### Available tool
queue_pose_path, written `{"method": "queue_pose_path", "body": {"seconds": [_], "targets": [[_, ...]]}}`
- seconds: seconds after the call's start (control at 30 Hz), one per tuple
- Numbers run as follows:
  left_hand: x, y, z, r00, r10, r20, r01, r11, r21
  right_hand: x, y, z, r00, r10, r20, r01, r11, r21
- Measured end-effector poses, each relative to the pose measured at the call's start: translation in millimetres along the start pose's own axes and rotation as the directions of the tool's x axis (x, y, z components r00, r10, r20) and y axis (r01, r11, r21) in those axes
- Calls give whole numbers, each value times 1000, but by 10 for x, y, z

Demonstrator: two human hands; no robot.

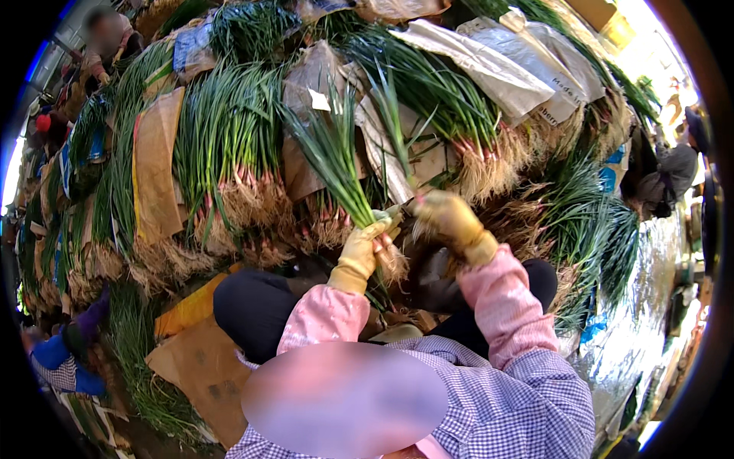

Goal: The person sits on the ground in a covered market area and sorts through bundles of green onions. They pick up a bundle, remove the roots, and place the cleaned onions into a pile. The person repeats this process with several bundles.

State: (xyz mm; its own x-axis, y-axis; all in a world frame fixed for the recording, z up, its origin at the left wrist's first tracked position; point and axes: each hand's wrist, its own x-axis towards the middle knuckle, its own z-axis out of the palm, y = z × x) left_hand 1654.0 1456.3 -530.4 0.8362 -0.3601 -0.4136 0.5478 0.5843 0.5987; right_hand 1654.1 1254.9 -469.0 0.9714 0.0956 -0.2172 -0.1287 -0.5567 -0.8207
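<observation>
My left hand (356,255), in a yellowish work glove, grips a small bunch of long-leaved green plants (350,186). Their leaves point up and away from me, and pale bare roots (393,263) hang below the fist. To its right is my right hand (459,225), gloved the same way and blurred. It holds a plant (395,132) with upright leaves and a pinkish base by the fingers; whether it is a single one is hard to tell. Just beyond my hands lie more such plants (238,126), in thick rows with roots towards me.
Brown paper sheets (159,166) and a whitish printed sack (487,69) cover parts of the rows. A further heap of plants (585,229) lies to the right, beside shiny silver sheeting (636,333). Cardboard (206,373) lies by my left knee. Other people (109,40) are around the edges.
</observation>
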Motion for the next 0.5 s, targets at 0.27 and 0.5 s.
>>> {"method": "queue_pose_path", "body": {"seconds": [0.27,0.5], "targets": [[-88,-173,155,997,8,-71,15,950,311,124,-70,443,957,267,114,-290,872,395],[-45,-265,-37,999,-8,-50,9,1000,15,134,-35,923,876,452,170,-186,-8,983]]}}
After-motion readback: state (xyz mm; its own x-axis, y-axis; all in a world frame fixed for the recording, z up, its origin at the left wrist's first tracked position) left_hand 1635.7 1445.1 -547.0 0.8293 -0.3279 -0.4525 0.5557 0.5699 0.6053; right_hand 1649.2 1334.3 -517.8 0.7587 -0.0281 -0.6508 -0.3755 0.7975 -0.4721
